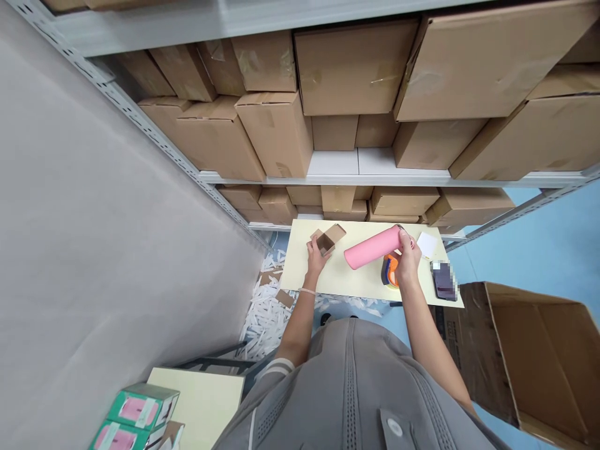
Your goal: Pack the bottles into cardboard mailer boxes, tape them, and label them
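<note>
My right hand (pixel 409 256) is closed round the dark-capped end of a pink bottle (pixel 372 248), which tilts over the pale yellow table (pixel 347 284) with its base toward the left. On the left, my left hand (pixel 315 255) grips a small brown cardboard box (pixel 327 244) by its side. The box stands on the table with its top flaps raised, and its inside looks dark. Below my right hand lies an orange and blue tape dispenser (pixel 389 270), partly hidden by the hand.
A phone (pixel 444 280) and a white card (pixel 426 244) lie at the table's right. Behind stands a shelf (pixel 328 180) stacked with cartons. A large open carton (pixel 539 350) is at right. Paper strips (pixel 267 312) cover the floor at left, near green boxes (pixel 135 409) on another table.
</note>
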The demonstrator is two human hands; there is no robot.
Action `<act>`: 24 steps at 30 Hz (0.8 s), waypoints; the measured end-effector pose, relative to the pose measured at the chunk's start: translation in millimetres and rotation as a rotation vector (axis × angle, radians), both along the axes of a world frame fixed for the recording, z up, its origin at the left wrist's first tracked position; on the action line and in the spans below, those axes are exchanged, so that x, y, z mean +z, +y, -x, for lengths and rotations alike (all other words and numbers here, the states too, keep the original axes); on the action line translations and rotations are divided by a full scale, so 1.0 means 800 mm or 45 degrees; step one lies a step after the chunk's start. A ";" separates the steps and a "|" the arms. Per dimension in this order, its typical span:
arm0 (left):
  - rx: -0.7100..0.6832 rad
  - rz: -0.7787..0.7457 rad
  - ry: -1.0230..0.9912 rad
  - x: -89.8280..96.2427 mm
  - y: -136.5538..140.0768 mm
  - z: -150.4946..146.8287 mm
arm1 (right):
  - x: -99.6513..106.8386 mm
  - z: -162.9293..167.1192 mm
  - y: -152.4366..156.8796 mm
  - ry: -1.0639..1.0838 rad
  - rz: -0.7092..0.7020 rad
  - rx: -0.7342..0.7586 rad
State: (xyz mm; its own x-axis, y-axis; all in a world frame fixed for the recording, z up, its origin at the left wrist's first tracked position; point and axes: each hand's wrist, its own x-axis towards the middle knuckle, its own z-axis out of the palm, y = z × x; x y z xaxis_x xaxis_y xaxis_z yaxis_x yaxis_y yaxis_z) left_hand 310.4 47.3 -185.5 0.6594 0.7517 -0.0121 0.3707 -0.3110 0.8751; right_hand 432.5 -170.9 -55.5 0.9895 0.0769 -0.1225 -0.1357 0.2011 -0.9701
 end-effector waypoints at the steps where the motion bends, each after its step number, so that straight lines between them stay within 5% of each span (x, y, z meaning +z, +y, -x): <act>1: 0.006 0.024 0.030 0.001 0.002 -0.001 | 0.001 0.000 0.000 0.008 0.009 -0.002; 6: 0.018 -0.023 0.084 0.026 0.010 0.006 | 0.002 0.002 0.000 -0.003 0.058 -0.009; 10: 0.046 -0.076 -0.003 0.070 0.004 0.015 | -0.005 0.002 0.003 -0.082 0.156 -0.013; 13: -0.103 -0.095 -0.087 0.107 -0.026 0.012 | -0.007 0.005 0.011 -0.207 0.307 0.015; 18: -0.790 0.289 -0.252 0.150 -0.096 -0.009 | 0.010 0.020 0.030 -0.306 0.460 0.180; 21: -0.789 0.425 -0.296 0.162 -0.108 -0.015 | 0.022 0.025 0.032 -0.270 0.454 0.327; 24: -0.640 0.509 -0.360 0.168 -0.095 -0.017 | 0.020 0.025 0.028 -0.124 0.202 0.540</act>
State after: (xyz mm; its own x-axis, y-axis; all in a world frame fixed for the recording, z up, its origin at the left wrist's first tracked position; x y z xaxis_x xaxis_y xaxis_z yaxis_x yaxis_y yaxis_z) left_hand 324.3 -28.4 -51.2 0.9445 0.3286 -0.0010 0.0076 -0.0191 0.9998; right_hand 412.2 -148.2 -39.3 0.8820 0.4655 -0.0732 -0.0803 -0.0045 -0.9968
